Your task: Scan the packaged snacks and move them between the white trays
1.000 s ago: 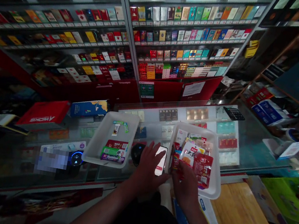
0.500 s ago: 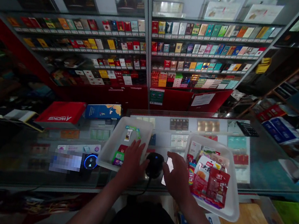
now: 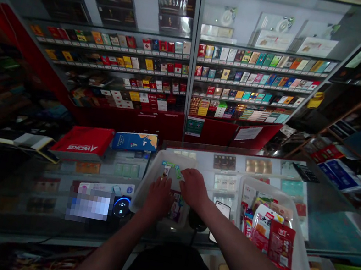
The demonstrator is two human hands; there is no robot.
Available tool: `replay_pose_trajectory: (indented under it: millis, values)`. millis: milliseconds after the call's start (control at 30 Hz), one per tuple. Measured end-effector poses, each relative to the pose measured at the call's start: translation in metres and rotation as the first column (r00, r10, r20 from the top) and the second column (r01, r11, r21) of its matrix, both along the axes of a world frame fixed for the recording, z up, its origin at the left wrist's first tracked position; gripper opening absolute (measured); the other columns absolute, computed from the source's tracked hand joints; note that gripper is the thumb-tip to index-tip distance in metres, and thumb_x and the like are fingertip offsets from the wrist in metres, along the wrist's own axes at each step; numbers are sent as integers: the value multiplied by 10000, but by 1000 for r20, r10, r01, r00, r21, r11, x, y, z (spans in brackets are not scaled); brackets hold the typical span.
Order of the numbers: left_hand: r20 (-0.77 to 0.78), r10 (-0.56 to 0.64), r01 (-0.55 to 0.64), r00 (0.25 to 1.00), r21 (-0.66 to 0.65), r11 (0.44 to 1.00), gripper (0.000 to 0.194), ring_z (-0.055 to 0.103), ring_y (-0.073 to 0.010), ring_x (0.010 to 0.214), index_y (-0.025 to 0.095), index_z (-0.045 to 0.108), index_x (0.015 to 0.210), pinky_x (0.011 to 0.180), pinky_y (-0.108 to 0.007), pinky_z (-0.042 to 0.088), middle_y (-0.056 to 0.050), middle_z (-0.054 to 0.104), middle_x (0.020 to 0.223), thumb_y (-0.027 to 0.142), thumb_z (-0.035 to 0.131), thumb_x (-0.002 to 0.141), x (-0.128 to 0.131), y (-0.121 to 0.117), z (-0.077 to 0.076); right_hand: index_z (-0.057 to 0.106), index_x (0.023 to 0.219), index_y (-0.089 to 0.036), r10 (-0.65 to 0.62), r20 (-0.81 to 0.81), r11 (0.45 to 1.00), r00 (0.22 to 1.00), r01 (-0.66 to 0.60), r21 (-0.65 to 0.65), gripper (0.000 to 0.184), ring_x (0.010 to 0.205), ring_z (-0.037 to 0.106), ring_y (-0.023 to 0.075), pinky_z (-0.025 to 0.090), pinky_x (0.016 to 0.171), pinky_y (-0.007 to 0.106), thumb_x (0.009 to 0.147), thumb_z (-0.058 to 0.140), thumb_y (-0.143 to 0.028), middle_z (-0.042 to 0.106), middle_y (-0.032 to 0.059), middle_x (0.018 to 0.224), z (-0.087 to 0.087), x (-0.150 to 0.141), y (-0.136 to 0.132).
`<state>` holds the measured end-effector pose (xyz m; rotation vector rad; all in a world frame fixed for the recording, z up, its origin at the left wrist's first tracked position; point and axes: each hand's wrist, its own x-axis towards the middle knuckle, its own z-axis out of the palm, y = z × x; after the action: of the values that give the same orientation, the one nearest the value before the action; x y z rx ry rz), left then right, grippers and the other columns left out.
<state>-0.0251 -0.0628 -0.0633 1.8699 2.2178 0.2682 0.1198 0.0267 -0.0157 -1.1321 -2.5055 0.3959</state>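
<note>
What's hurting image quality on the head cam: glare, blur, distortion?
Head view: wide-angle distortion makes the display case lean and bow toward the edges; the glass counter top shows glare and reflections; the shop's left side sinks into deep shadow; a pixelated patch masks part of the counter; the left hand and right hand are dark but show no obvious motion blur.

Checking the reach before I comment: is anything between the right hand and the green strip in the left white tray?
Nothing visible: the right hand sits just beside the green strip in the white tray.
</note>
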Motion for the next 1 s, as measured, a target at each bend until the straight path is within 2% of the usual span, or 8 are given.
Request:
replay_pose_trajectory:
  millis: [233,400,533,700,833,1000]
  values:
    - [17,-76,76,997,1,997,584,381,-457,1452,141,511,1442,1155,-638,293,-258,532,1473,314,565,887,-20,9,-25,693,1134,-136,113,264,992,958,-125,29,298,1061,605,292,454,924,391,846,618,-120,703,154,1115,-27,-54,35]
    - [-99,-124,108,987,-150,983,634,371,-434,1468,101,445,1497,1150,-584,320,-271,455,1548,324,539,911,-28,21,-34,699,1102,-121,222,409,973,885,-230,-29,227,1091,609,294,438,941,385,895,630,-181,715,169,1119,-52,-77,52]
    - [-170,-135,96,976,-220,971,667,418,-410,1428,83,420,1515,1138,-535,347,-273,425,1567,327,550,908,-34,33,-37,701,1099,-131,289,434,953,853,-298,-49,208,1157,581,303,429,973,401,930,589,-176,717,151,1156,-65,-90,61]
    - [-138,-122,95,983,-187,978,613,514,-388,1300,75,511,1446,1101,-506,385,-254,522,1484,300,560,878,-41,41,-44,667,1184,-159,379,442,912,813,-408,-31,246,1256,522,302,424,998,421,986,531,-208,670,142,1290,-82,-105,68]
    - [-115,-134,109,984,-204,973,644,488,-394,1343,36,482,1471,1131,-510,362,-274,495,1505,273,545,876,-45,41,-49,662,1201,-170,411,455,893,790,-450,-24,257,1295,492,311,434,993,431,1004,508,-228,648,130,1330,-99,-113,74]
    - [-87,-112,91,990,-217,972,708,456,-397,1373,27,456,1477,1159,-516,342,-268,478,1520,271,604,829,-47,41,-50,691,1120,-161,418,491,880,764,-474,-11,228,1226,524,305,440,962,432,1005,504,-225,677,144,1211,-107,-119,79]
